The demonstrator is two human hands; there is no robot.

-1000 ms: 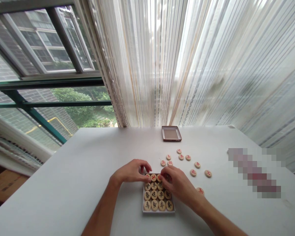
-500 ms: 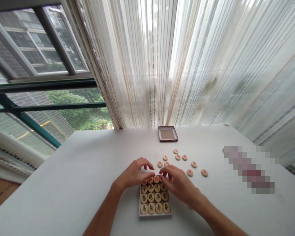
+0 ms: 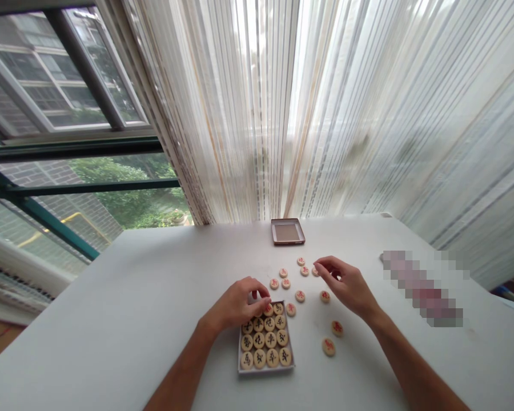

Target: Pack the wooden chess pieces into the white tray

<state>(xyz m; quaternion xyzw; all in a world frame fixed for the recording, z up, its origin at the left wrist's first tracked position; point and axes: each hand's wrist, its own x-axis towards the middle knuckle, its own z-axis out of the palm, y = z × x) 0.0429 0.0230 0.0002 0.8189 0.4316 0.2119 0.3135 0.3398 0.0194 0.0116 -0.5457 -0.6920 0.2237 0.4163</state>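
Note:
A shallow white box (image 3: pixel 240 370) lies on the white table (image 3: pixel 132 319), filled with several round wooden chess pieces (image 3: pixel 270 339) marked in black, plus a few red-marked ones in its far row. My left hand (image 3: pixel 238 305) curls over the box's far left corner, fingertips and thumb pinched on a piece there. My right hand (image 3: pixel 346 283) is out over the loose red-marked pieces, with its fingertips closed on one loose piece (image 3: pixel 315 271). Several more loose red pieces (image 3: pixel 300 295) lie scattered between the box and the lid.
A small brown-rimmed square lid (image 3: pixel 287 231) sits at the table's far edge below the striped sheer curtain (image 3: pixel 325 114). A pixelated patch (image 3: pixel 424 285) covers something on the right of the table. Two loose pieces (image 3: pixel 328 346) lie right of the box. A window is at the left.
My right hand has left the box and moved right and away to the loose red pieces. My left hand has stayed at the box's far edge. The camera has shifted slightly.

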